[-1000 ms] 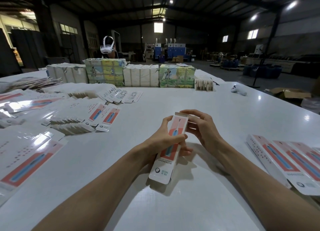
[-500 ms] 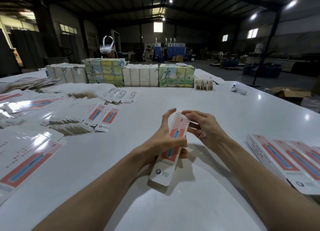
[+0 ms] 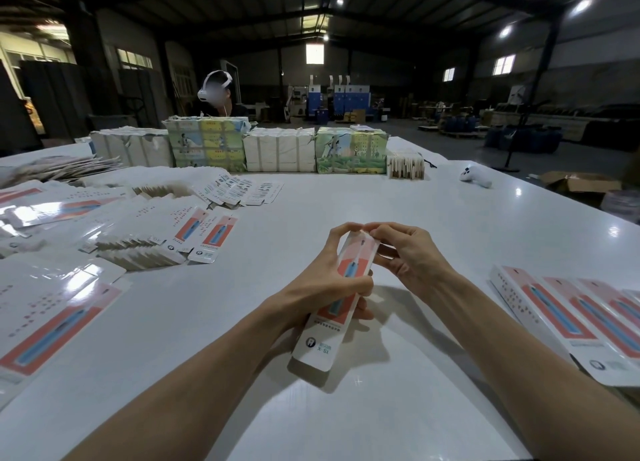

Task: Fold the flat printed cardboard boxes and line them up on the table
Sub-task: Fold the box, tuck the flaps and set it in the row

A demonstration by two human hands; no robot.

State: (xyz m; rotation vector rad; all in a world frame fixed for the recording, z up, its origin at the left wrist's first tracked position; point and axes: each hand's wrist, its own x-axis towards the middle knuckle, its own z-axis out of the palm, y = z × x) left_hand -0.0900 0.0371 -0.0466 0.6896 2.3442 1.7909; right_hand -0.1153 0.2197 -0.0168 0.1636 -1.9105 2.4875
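Note:
A long narrow printed box [image 3: 320, 343], white with a red panel and a blue toothbrush picture, is held above the white table [image 3: 398, 211] at the centre. My left hand [image 3: 325, 284] wraps its middle, thumb across the front. My right hand [image 3: 405, 253] pinches its far top end, fingertips meeting my left forefinger there. Folded boxes [image 3: 568, 315] lie side by side in a row at the right edge. Flat unfolded boxes [image 3: 52, 325] are spread in fanned piles over the left side.
Wrapped bundles of packages [image 3: 277, 149] form a wall along the table's far edge, with a small stack of cards [image 3: 405, 164] at its right end. A white controller [image 3: 476, 178] lies far right. A person wearing a headset [image 3: 216, 92] sits behind the bundles.
The top flap of the held box has been pressed down; my right fingers moved from beside the top end onto it, and my left forefinger curled in to meet them.

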